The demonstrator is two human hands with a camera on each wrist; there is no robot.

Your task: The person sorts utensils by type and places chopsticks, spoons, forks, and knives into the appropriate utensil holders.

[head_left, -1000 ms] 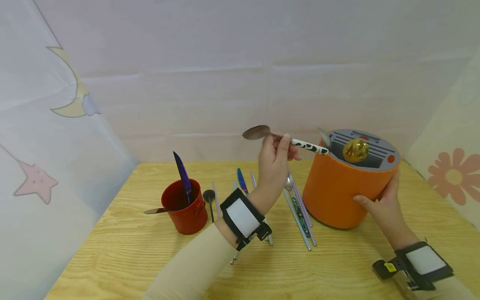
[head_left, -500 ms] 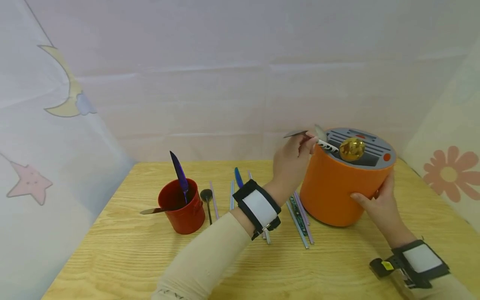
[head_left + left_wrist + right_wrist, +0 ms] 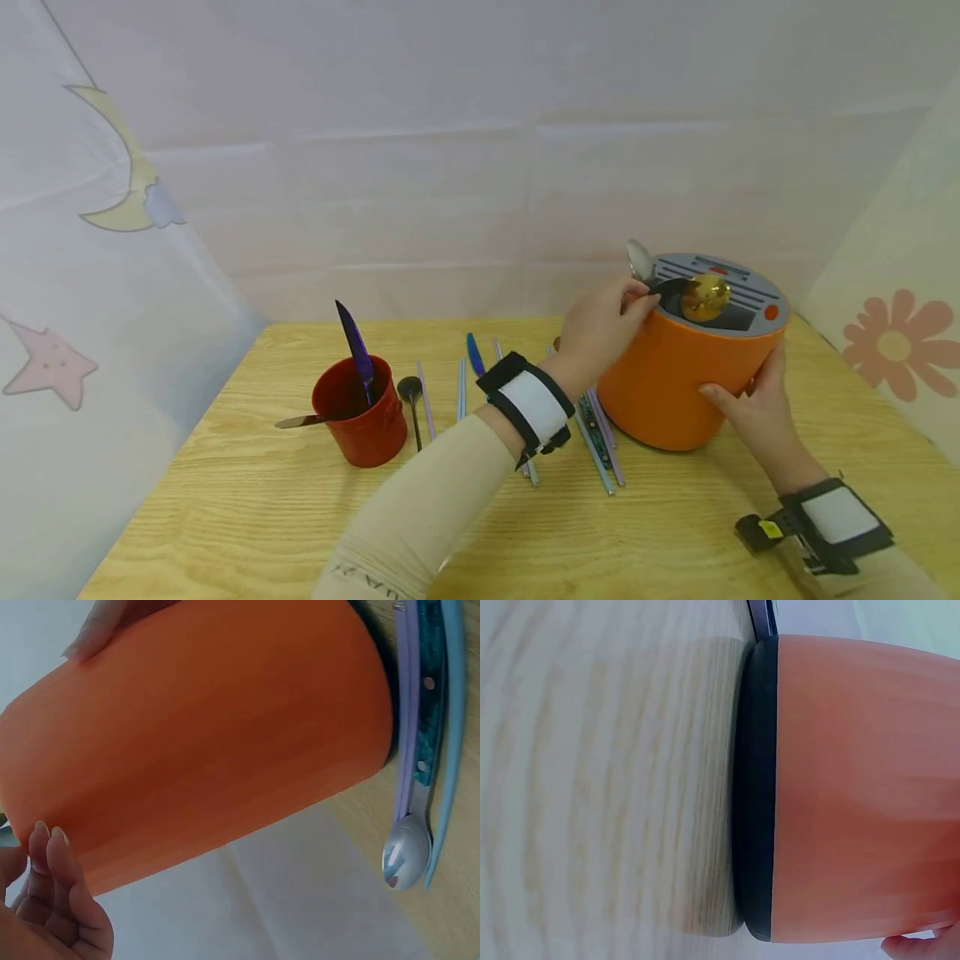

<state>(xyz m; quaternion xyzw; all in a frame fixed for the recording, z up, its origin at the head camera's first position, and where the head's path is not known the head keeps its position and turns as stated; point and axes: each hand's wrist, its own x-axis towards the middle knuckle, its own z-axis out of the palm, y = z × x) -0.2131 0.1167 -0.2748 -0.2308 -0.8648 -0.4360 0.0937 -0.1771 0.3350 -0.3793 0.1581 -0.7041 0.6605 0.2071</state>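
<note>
An orange cylindrical cutlery holder (image 3: 675, 387) with a grey slotted lid (image 3: 738, 292) stands on the wooden table (image 3: 262, 517). My left hand (image 3: 603, 321) is at its top left rim and pinches a dark-bowled spoon (image 3: 670, 286) whose handle is down inside the lid. A silver spoon (image 3: 640, 258) and a golden spoon (image 3: 705, 297) stick out of the lid too. My right hand (image 3: 753, 400) grips the holder's right side. In the left wrist view the holder (image 3: 202, 727) fills the frame, with curled fingers (image 3: 52, 900) beside it. The right wrist view shows the holder's wall (image 3: 862, 787) and its black base.
A red cup (image 3: 360, 417) at the left holds a purple knife (image 3: 351, 337) and a metal spoon (image 3: 300, 421). A black spoon (image 3: 411, 392), a blue knife (image 3: 474, 354) and several chopsticks (image 3: 600, 446) lie between cup and holder. Fabric walls enclose the table.
My left hand carried the spoon rightwards and down to the holder's lid, and its patterned handle has gone out of sight inside. The right hand has stayed on the holder.
</note>
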